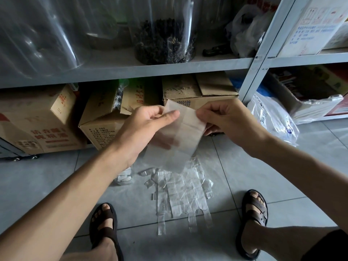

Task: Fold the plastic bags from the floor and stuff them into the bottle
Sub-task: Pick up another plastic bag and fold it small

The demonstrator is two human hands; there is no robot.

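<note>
Bag (177,140), thin translucent plastic, one piece: held up in the air between both hands, above the floor, lower part hanging free. Left hand (148,125): thumb and fingers pinch the upper left edge. Right hand (224,119): fingers curled, pinching the upper right edge. Fold apparently in progress; the bag does not yet look small enough for stuffing.

Pile of bags (184,191), clear, flattened, handles trailing: lies on the floor (56,178) directly below the held bag, between the two sandals (105,227).

Bottle (125,178): probably the small clear container standing on the floor just beside the pile, at its left. It is mostly hidden behind the left forearm, so its mouth and contents cannot be made out.

Boxes (43,121), cardboard, under the shelf (131,70): behind the hands, not involved.

Risks noted:
- Slip. The film looks slick and is held only by its top edge at two pinches. A loosened pinch would likely drop it onto the pile, where it mixes with the unfolded ones.
- Crooked fold. The free lower part can swing or cling to itself, so edges may not meet and the packet may come out too bulky for the bottle.
- Knocked bottle. It stands near the left forearm, out of easy sight, and lowering that arm could tip it.
- Trodden handles. They lie near the feet, and a shifted foot could drag the pile.
</note>
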